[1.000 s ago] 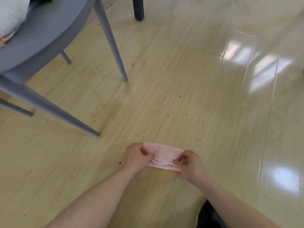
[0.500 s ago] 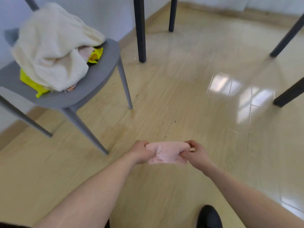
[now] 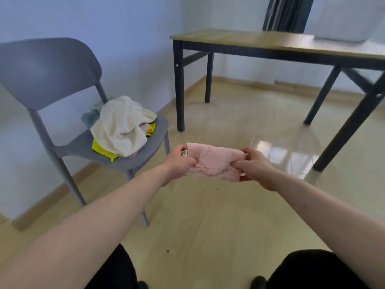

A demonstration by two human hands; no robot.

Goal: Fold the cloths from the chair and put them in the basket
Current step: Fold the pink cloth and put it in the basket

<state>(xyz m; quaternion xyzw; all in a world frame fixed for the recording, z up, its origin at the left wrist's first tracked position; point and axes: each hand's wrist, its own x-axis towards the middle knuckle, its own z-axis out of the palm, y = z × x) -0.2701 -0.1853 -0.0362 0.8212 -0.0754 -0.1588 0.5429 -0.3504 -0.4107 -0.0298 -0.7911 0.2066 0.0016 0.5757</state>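
A folded pink cloth (image 3: 214, 161) hangs in the air between my two hands, above the wooden floor. My left hand (image 3: 179, 163) pinches its left end, where a small label shows. My right hand (image 3: 255, 166) grips its right end. To the left stands a grey chair (image 3: 52, 71) whose seat carries a pile of cloths (image 3: 120, 130): a cream one on top, with yellow, pink and grey-green ones under it. A pale basket (image 3: 345, 21) sits on the table at the top right, blurred.
A wooden-topped table (image 3: 260, 41) with black legs stands ahead and to the right, its near leg (image 3: 350, 124) slanting down to the floor. A dark curtain (image 3: 287, 13) hangs behind it. My dark-trousered knees fill the bottom edge.
The pink cloth has been lifted off the floor and is held up between both hands. The view has risen from the floor to the chair, the table and the basket.
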